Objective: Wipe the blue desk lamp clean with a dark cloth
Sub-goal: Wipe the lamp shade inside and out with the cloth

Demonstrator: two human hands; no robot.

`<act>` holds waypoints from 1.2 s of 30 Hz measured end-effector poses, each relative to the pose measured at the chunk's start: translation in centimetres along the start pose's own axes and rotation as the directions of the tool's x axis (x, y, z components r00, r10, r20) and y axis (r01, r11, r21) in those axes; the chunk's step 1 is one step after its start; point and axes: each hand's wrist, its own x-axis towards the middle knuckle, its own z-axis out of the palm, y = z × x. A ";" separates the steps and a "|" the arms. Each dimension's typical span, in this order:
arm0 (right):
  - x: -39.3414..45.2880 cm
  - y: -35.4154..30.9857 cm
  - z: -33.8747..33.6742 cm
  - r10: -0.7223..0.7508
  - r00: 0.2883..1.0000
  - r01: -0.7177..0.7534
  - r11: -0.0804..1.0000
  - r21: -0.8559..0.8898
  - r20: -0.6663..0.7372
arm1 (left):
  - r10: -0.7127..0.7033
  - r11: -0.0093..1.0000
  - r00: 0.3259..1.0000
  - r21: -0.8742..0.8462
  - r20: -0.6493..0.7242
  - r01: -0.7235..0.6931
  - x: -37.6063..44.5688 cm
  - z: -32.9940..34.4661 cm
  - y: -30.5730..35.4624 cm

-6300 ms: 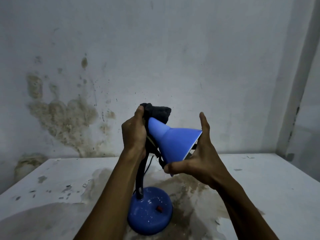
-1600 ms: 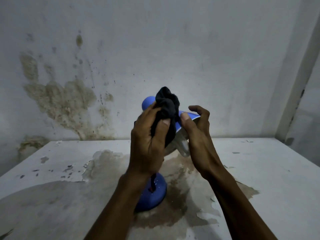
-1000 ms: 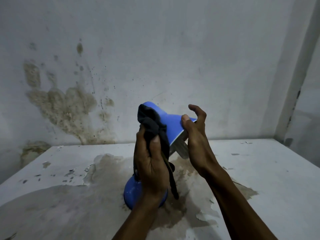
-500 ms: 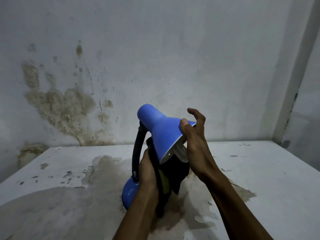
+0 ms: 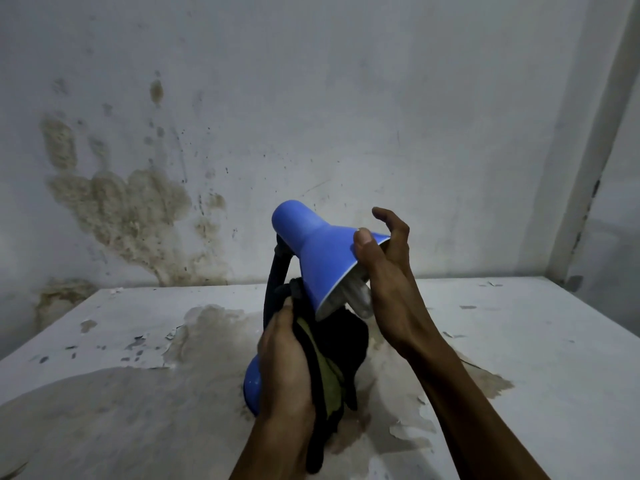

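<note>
The blue desk lamp stands on the table with its shade (image 5: pixel 318 251) tilted down to the right. Its black flexible neck (image 5: pixel 275 282) curves down to the round blue base (image 5: pixel 252 382), which my left arm mostly hides. My right hand (image 5: pixel 384 268) grips the rim of the shade, thumb on the outside and fingers over the opening, where the white bulb (image 5: pixel 358 294) shows. My left hand (image 5: pixel 285 362) is closed on the dark cloth (image 5: pixel 341 351), held below the shade against the lower neck. The cloth hangs down past my wrist.
The white table (image 5: pixel 519 358) has peeling paint and a large brown stain (image 5: pixel 207 327) around the lamp. A stained white wall (image 5: pixel 121 209) rises close behind it. A pillar (image 5: pixel 595 150) stands at the back right corner.
My left hand has carried the cloth from the top of the shade down to the neck under it. The right hand has stayed on the shade's rim.
</note>
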 end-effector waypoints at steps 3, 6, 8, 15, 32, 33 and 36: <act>0.0 0.7 -0.1 0.000 0.999 -0.001 1.000 -0.006 -0.033 | 0.106 0.994 0.994 -0.038 -0.022 -0.107 -1.5 0.4 0.4; -0.3 0.5 0.0 -0.007 0.999 0.006 1.000 -0.012 -0.032 | 0.266 0.963 0.964 -0.049 0.000 -0.266 -3.3 1.2 0.8; -0.5 0.4 -0.1 -0.002 1.000 0.002 1.000 -0.002 -0.027 | 0.400 0.916 0.915 0.003 0.059 -0.401 -3.9 1.2 1.0; -0.3 0.6 -0.2 -0.031 0.999 0.031 0.998 0.059 0.005 | 0.549 0.574 0.559 0.206 0.622 -0.793 -2.7 3.0 3.7; -0.8 0.2 0.0 0.026 1.000 -0.026 0.998 0.052 0.007 | 0.401 -0.075 0.513 0.585 0.759 -0.807 8.5 6.6 10.1; -0.8 0.2 0.0 0.024 1.000 -0.024 0.999 0.048 0.001 | 0.389 -0.043 0.512 0.570 0.766 -0.821 8.3 6.6 10.0; -0.9 0.3 0.2 0.018 1.000 -0.018 0.999 0.041 -0.013 | 0.363 0.077 0.446 0.451 0.818 -0.889 6.9 5.7 9.3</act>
